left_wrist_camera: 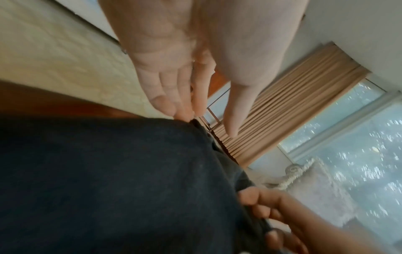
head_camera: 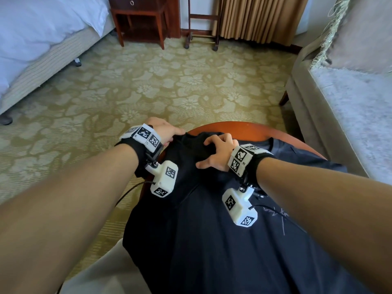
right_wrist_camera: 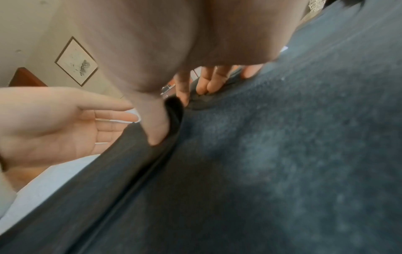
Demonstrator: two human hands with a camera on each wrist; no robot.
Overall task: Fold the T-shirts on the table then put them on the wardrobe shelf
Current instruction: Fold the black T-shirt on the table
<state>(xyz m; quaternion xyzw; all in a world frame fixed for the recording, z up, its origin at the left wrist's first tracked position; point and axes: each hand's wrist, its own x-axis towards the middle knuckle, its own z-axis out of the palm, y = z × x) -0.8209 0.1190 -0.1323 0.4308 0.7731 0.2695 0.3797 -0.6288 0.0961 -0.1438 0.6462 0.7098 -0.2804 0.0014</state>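
Round reddish-brown wooden table (head_camera: 250, 126), only its far rim bare. Patterned green-gold carpet (head_camera: 148, 85) beyond it; grey upholstered sofa (head_camera: 339, 107) off to the right hand's side; white-covered bed (head_camera: 42, 35) off to the left hand's side. No wardrobe shelf in view.

Dark navy cotton T-shirt (head_camera: 212, 230) spread over nearly the whole table, hem end hanging off the near edge toward the person. A folded-over flap of the same cloth lies directly under the right hand and runs back toward the wrist, its double edge plain in the right wrist view. Faint white scribble print (head_camera: 277, 213) behind the right wrist.

Right hand (head_camera: 218, 153): fingers spread and bent, pressing down on the flap; thumb (right_wrist_camera: 156, 130) tucked against the fold edge. Pressing rather than clasping.

Left hand (head_camera: 167, 132): at the shirt's far-left corner, just beside the right fingertips. Fingers (left_wrist_camera: 174, 103) extended and relaxed, tips touching the cloth edge; no pinch shown.

Judgement: first lengthwise fold in hand, shelving far off.

Risks: overhanging hem could drag the shirt off the table once the pressing hand lifts. Left fingertips have no real purchase, so the corner may slip and the fold line skew. Bunched cloth under the right palm could set a crease.
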